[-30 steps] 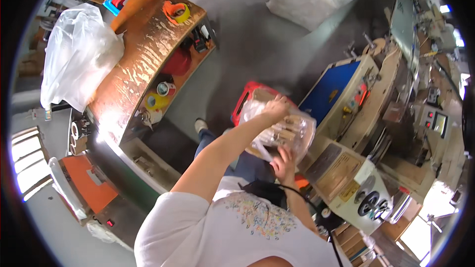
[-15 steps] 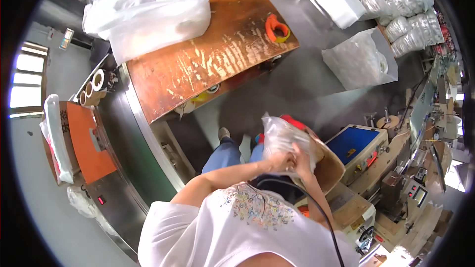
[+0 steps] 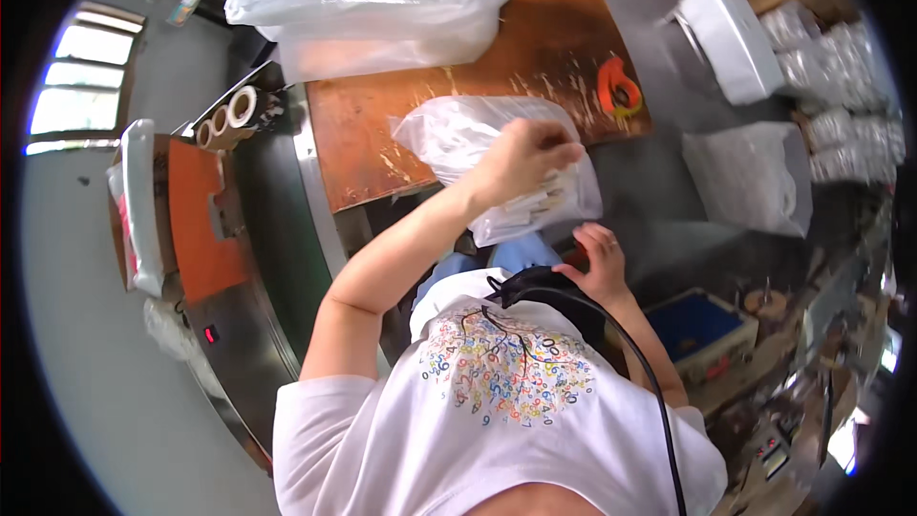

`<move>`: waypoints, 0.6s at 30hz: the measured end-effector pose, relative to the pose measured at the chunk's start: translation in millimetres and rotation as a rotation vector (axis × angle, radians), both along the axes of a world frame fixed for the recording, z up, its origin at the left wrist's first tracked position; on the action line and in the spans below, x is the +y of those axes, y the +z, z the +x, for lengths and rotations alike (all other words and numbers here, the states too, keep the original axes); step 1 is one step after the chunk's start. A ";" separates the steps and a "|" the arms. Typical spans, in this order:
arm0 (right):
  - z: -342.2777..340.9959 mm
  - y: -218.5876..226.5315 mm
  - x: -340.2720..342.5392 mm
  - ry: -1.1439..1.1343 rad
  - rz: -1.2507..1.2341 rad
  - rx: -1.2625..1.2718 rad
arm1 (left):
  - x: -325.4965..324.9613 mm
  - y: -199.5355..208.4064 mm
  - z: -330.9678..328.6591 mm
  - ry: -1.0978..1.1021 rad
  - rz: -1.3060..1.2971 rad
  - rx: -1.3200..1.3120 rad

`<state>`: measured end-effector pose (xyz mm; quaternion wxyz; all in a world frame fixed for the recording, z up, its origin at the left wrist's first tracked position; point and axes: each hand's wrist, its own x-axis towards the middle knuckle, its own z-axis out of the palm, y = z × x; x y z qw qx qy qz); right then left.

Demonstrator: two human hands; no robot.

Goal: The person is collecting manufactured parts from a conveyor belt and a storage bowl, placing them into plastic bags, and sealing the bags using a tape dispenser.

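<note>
A clear plastic bag (image 3: 454, 139) with white stick-like pieces inside lies over the near edge of the worn brown wooden table (image 3: 368, 119). My left hand (image 3: 528, 162) is on top of the bag, its fingers curled and seeming to grip the film; the fingertips are partly hidden. Lower and to the right, my right hand (image 3: 600, 263) is open with spread fingers, apart from the bag and holding nothing. A black cable (image 3: 635, 358) runs down past my right forearm.
On the tabletop are a large clear bag (image 3: 392, 43) and an orange tape dispenser (image 3: 619, 91). A white box (image 3: 731, 38) and a whitish bag (image 3: 745, 177) stand at the right. Paper rolls (image 3: 224, 119) and an orange panel (image 3: 205, 220) are leftward; a blue-topped machine box (image 3: 702, 330) is at lower right.
The bag has gone from in front of my body up and left onto the table edge, with my left hand. My right hand has let go of it and opened. The view has tilted.
</note>
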<state>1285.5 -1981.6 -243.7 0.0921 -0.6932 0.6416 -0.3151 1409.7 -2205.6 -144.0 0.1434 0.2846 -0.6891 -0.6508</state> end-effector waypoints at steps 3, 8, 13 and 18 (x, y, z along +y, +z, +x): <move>-23.6 17.0 -79.8 0.093 -0.041 0.219 | -34.2 6.0 15.1 0.146 -0.133 -0.075; -37.5 -35.2 -193.1 0.260 -0.064 0.479 | -81.6 11.5 36.6 0.364 -0.237 -0.143; -30.3 4.8 -240.9 0.472 -0.216 0.155 | -98.2 -11.2 63.5 0.548 -0.071 -0.081; 7.6 26.2 -284.3 0.495 -0.255 -0.043 | -103.9 -35.5 75.5 0.719 0.236 0.074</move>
